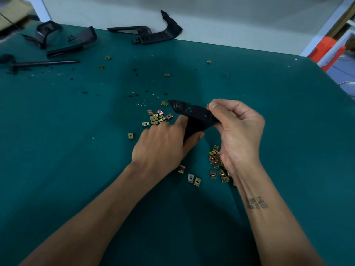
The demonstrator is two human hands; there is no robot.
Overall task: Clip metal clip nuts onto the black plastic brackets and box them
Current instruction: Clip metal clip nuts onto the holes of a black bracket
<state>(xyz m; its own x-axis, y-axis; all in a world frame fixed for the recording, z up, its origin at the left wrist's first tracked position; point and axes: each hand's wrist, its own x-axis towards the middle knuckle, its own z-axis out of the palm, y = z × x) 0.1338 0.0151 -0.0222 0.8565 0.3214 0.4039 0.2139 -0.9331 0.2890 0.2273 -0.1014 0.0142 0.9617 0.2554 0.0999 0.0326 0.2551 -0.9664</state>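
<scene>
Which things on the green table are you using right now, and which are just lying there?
In use:
- black bracket, held by the left hand
- clip nut, pinched by the right hand
- loose clip nuts, waiting

Lying about:
- other black plastic parts at the far edge
- black rod
- black crumbs

Bracket (192, 114) between hands above table (76, 150); clip nuts (156, 118) left, more brackets (149, 34) far behind.
</scene>
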